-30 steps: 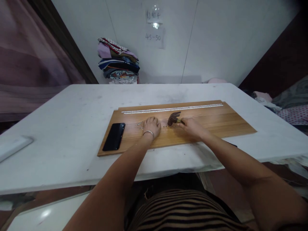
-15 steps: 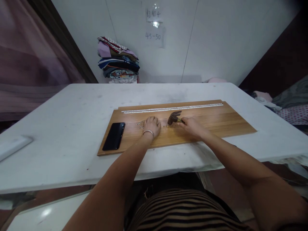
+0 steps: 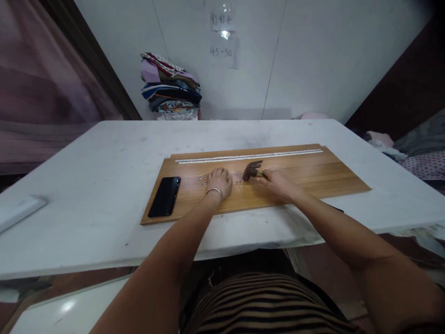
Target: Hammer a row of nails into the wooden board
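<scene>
My right hand (image 3: 279, 184) is wrapped round the handle of a claw hammer (image 3: 251, 171), whose rusty brown head is low over the wooden board (image 3: 323, 174). Beside the head, a row of small dark spots, perhaps nail heads or holes, runs along the wood. My left hand (image 3: 219, 182), with a bracelet at the wrist, lies palm down on the board to the left of the hammer, fingers resting on the surface. Several loose nails (image 3: 201, 177) stick out by its left side. Anything under the palm is hidden.
A black phone (image 3: 164, 196) lies at the board's left end. Two white measuring strips (image 3: 250, 157) run along its far side. The board rests on a white-covered table (image 3: 104, 185). Folded cloths (image 3: 171, 88) are stacked against the wall, and a white object (image 3: 21, 211) lies at far left.
The hammer head has shifted very slightly, barely noticeably. My left hand, the nails and the board stay where they were.
</scene>
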`<action>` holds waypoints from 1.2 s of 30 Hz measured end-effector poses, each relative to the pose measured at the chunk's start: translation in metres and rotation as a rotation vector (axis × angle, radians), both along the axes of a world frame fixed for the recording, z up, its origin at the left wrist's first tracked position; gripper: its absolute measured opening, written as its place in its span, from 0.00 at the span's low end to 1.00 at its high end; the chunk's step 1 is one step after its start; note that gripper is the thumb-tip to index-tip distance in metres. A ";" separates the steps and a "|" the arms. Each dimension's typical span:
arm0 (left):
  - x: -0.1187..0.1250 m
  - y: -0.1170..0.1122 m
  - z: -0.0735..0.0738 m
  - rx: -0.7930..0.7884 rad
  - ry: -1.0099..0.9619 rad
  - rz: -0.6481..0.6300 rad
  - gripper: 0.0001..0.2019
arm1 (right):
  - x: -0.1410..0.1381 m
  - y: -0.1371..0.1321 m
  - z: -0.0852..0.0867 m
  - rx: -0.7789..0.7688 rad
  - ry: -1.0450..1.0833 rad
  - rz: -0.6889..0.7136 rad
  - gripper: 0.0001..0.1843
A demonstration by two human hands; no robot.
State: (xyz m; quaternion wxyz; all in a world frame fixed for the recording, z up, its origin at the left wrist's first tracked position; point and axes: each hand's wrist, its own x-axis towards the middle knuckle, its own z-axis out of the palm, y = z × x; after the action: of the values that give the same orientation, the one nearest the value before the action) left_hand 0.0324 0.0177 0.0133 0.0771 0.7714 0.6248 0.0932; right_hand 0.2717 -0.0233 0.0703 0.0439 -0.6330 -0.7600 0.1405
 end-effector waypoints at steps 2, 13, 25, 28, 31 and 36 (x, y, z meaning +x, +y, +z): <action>0.000 0.000 0.000 -0.001 0.000 -0.004 0.17 | -0.001 0.001 -0.001 -0.003 0.000 0.000 0.21; -0.001 -0.001 0.001 -0.005 -0.004 -0.002 0.17 | 0.002 -0.001 -0.003 -0.012 0.007 -0.002 0.20; -0.005 -0.002 0.004 0.005 0.040 -0.018 0.18 | -0.008 0.002 -0.002 -0.029 0.027 0.002 0.21; -0.006 0.001 -0.001 0.012 0.028 -0.024 0.17 | -0.009 0.000 0.000 -0.041 0.020 0.000 0.21; -0.008 0.004 -0.007 0.029 -0.004 -0.022 0.16 | -0.005 0.001 -0.001 -0.034 0.021 0.001 0.21; -0.009 0.006 -0.012 0.036 -0.023 -0.013 0.16 | 0.000 0.003 -0.004 -0.034 0.029 0.003 0.22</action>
State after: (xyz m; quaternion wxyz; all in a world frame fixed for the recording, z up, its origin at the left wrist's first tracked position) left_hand 0.0235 0.0233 0.0012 0.0710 0.7754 0.6172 0.1128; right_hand 0.2719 -0.0204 0.0661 0.0437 -0.6304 -0.7578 0.1626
